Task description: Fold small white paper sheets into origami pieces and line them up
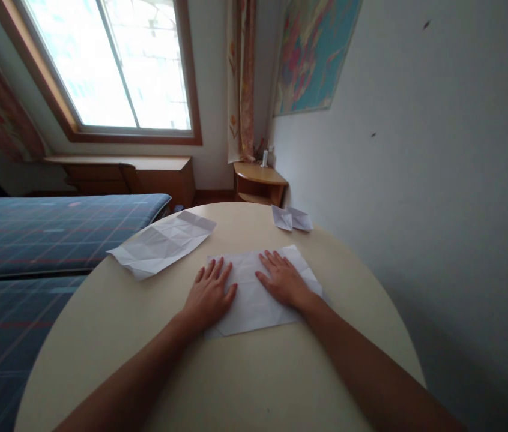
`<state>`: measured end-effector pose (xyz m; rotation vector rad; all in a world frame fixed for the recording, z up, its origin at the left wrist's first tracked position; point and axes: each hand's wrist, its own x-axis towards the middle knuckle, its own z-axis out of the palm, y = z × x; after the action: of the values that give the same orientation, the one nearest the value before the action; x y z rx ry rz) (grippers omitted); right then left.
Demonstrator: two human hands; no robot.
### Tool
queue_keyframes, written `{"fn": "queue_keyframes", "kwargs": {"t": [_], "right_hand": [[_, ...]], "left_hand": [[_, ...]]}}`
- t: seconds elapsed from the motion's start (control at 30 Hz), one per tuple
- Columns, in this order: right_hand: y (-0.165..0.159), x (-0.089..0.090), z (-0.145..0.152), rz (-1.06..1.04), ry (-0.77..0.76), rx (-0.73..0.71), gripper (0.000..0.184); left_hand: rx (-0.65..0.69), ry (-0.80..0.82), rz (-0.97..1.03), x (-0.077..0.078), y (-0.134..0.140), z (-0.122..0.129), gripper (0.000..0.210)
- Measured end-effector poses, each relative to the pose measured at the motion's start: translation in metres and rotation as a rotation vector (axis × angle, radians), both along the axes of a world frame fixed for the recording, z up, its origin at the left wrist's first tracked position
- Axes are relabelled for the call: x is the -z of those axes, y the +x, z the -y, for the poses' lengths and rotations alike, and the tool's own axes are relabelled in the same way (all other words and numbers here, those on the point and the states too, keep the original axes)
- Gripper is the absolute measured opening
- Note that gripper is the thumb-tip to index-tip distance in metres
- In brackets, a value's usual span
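A creased sheet of white paper (254, 300) lies flat on the round cream table (254, 384) in front of me. On its left edge rests my left hand (211, 294), palm down with the fingers spread. My right hand (283, 279) lies flat on the sheet's upper right part, fingers also apart. Neither hand grips anything. Beyond my left hand is another creased sheet of white paper (164, 243), unfolded and slightly raised along its folds. A small folded paper piece (292, 219) stands near the far right rim of the table.
To the left is a bed with a blue plaid cover (56, 234). A white wall (416, 180) runs close along the table's right side. Behind the table stand a small wooden corner shelf (260, 174) and a low wooden desk (159, 171) under the window.
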<state>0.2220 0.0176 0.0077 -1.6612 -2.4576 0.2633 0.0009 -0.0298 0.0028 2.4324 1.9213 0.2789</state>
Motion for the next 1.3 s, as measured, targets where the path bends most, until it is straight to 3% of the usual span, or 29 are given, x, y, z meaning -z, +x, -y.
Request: {"fn": "queue_keyframes", "kwargs": {"t": [0.13, 0.27, 0.33, 0.47, 0.53, 0.77, 0.87, 1.03, 1.3], "right_hand": [[0.028, 0.002, -0.021, 0.050, 0.014, 0.186, 0.070], [0.022, -0.002, -0.015, 0.044, 0.111, 0.236, 0.062], [0.008, -0.005, -0.002, 0.016, 0.165, 0.127, 0.056], [-0.019, -0.006, 0.022, -0.056, 0.045, -0.176, 0.061], [-0.022, -0.005, 0.024, -0.046, 0.015, -0.220, 0.063], [0.011, -0.001, -0.005, 0.034, 0.008, 0.146, 0.065], [0.017, 0.001, -0.010, 0.048, 0.017, 0.190, 0.065], [0.018, -0.003, -0.008, 0.005, 0.013, -0.008, 0.065], [-0.013, -0.013, 0.018, -0.095, 0.016, -0.354, 0.054]], "left_hand": [[-0.034, -0.011, -0.004, -0.002, 0.001, 0.001, 0.059], [-0.055, 0.004, 0.002, -0.001, 0.002, 0.001, 0.059], [-0.061, 0.015, 0.006, 0.000, 0.002, 0.000, 0.059], [-0.093, 0.028, 0.002, 0.002, 0.002, -0.001, 0.059], [-0.109, 0.024, -0.003, 0.002, 0.001, -0.001, 0.059], [-0.111, 0.046, -0.020, -0.003, -0.001, -0.001, 0.060], [0.017, 0.090, -0.007, -0.008, -0.001, 0.000, 0.060], [0.293, 0.098, 0.084, -0.015, 0.003, 0.005, 0.060], [0.214, -0.015, 0.074, -0.003, 0.004, 0.001, 0.063]]}}
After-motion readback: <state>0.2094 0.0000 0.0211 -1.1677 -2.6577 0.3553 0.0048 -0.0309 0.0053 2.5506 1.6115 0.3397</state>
